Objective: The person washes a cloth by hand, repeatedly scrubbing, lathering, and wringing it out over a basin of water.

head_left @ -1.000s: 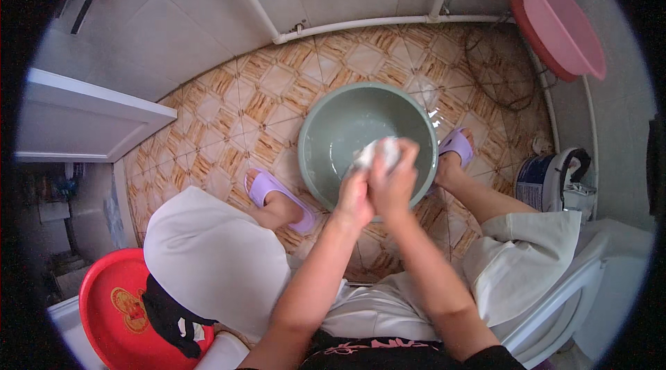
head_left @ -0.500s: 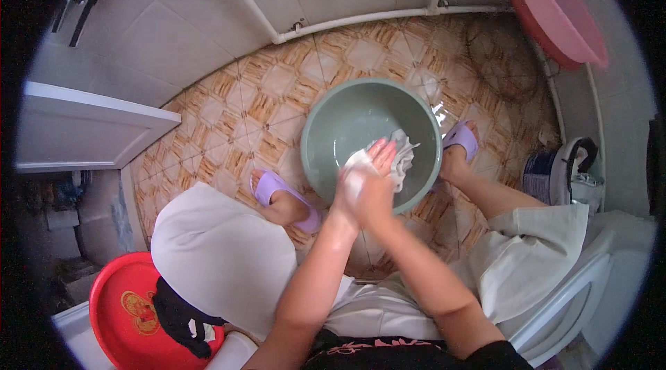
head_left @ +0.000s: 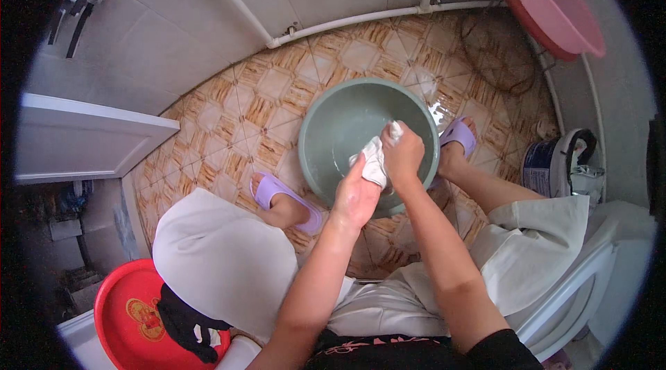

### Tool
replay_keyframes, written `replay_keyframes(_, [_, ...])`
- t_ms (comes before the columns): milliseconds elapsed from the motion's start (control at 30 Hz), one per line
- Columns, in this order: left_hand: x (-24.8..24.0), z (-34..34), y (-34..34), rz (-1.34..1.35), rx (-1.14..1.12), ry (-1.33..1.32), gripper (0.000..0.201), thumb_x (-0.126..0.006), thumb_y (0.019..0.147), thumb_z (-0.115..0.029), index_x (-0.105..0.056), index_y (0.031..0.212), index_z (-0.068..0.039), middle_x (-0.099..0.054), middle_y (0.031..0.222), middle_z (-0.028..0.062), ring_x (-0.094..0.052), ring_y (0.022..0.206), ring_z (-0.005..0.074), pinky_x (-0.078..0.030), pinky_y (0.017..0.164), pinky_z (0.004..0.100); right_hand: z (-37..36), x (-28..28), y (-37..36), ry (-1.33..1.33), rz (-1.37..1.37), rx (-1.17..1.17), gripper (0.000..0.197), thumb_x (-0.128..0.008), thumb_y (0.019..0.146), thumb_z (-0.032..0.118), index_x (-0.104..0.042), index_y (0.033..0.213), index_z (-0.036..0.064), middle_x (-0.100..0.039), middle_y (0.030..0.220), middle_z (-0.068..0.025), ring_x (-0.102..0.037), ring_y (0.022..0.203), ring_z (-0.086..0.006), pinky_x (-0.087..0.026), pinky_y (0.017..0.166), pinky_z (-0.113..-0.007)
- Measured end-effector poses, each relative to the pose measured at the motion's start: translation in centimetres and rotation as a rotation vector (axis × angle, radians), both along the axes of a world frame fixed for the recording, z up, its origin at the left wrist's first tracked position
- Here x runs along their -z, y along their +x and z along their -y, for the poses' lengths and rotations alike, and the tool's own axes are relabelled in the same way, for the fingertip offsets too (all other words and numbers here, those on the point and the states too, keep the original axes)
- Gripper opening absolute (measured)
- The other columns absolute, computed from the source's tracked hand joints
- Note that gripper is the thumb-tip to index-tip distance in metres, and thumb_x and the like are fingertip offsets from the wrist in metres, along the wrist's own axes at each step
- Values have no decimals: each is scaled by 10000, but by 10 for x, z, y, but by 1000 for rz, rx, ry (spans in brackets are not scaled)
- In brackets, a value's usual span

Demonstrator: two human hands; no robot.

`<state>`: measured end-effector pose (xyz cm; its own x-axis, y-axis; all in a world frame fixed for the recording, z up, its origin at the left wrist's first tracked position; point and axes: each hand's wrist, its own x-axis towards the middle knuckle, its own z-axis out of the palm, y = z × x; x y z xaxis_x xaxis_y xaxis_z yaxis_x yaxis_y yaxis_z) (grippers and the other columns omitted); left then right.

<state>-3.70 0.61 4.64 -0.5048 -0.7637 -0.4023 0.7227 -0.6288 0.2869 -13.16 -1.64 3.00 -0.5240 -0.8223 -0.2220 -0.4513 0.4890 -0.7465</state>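
Tiled floor (head_left: pixel 215 117); green basin (head_left: pixel 340 117) (round) — above, right hand (head_left: pixel 404 156) clenches white cloth (head_left: pixel 374 163); left hand (head_left: pixel 357 199) holds it.

Cloth and fingers block my view over the green basin (head_left: pixel 336 117)!
Right above that basin, the white cloth (head_left: pixel 373 164) covers most of the left hand's (head_left: pixel 358 198) fingers, so I can't read its grip, and the right hand (head_left: pixel 404 153) swallows part of the fabric. Up to the basin's right, a pink bowl (head_left: pixel 555 2) gets clipped by the top edge and hides much of a red bowl (head_left: pixel 527 23). Down to its left, a red tub (head_left: pixel 118 314) runs off the bottom; further left, shelf items (head_left: pixel 66 231) are too dark to name.
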Motion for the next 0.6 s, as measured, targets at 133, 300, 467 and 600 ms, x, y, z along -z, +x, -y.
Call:
replay_keyframes(133, [40, 7, 10, -120, 27, -76, 484, -359, 921, -255, -302, 1317, 17, -362, 1351, 145, -323, 1266, 240, -174, 1082, 360, -21, -2, 33, -174, -313, -165, 195, -619, 711, 282, -602, 698, 88, -573, 646, -176, -576, 634, -360, -441, 556, -468])
replay_keyframes(300, [10, -1, 1, 53, 31, -1, 464, -353, 925, -266, -341, 1295, 14, -373, 1341, 152, -361, 1239, 251, -213, 1069, 361, -19, 1, 15, -195, -282, -181, 170, -604, 732, 256, -590, 689, 92, -589, 692, -200, -587, 634, -372, -446, 536, -458])
replay_keyframes(467, [26, 10, 2, -45, 17, 40, 448, -372, 922, -263, -357, 1277, 10, -418, 1307, 115, -397, 1206, 224, -255, 1043, 349, -31, -26, 31, -433, -155, -148, 112, -614, 734, 201, -613, 713, 91, -594, 660, -155, -587, 603, -339, -447, 538, -431])
replay_keyframes(600, [29, 5, 12, -119, 76, 27, 435, -364, 922, -256, -351, 1278, -5, -430, 1297, 99, -388, 1213, 210, -234, 1053, 356, -35, -4, 45, -524, -503, -263, 143, -625, 725, 232, -618, 723, 89, -595, 668, -149, -579, 607, -349, -447, 554, -431])
